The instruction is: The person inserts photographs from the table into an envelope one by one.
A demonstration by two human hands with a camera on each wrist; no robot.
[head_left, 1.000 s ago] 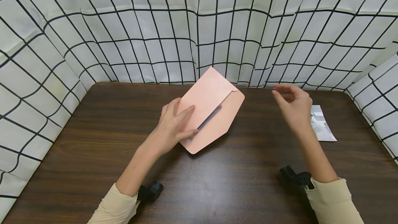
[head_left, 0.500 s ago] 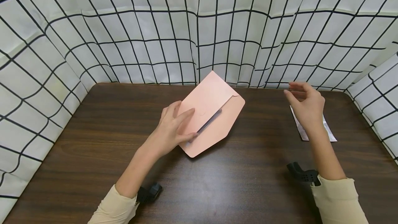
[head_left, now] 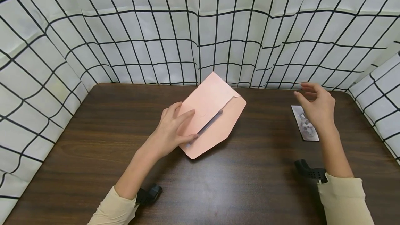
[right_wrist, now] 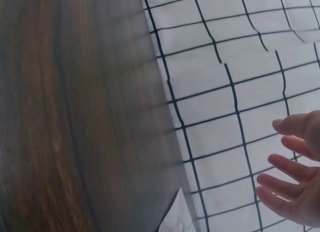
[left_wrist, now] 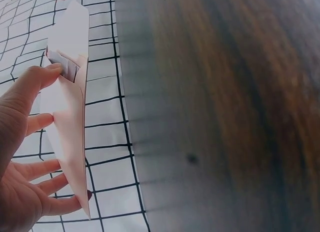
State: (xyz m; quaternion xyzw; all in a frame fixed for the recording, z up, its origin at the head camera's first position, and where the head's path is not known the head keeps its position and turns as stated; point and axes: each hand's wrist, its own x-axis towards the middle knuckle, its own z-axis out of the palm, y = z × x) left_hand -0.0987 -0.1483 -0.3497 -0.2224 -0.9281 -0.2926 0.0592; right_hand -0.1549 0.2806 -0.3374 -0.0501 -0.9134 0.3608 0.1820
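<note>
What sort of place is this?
Probably a small recording booth: a dark wooden table, black-gridded white cloth along its back and sides, and a black device at each of the person's wrists.

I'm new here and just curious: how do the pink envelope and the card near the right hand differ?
The envelope is pink; the card is whitish with a grey printed picture. The envelope looks larger than the card. The left hand holds the envelope, while the card lies on the table, partly hidden by the right hand. Both look thin.
</note>
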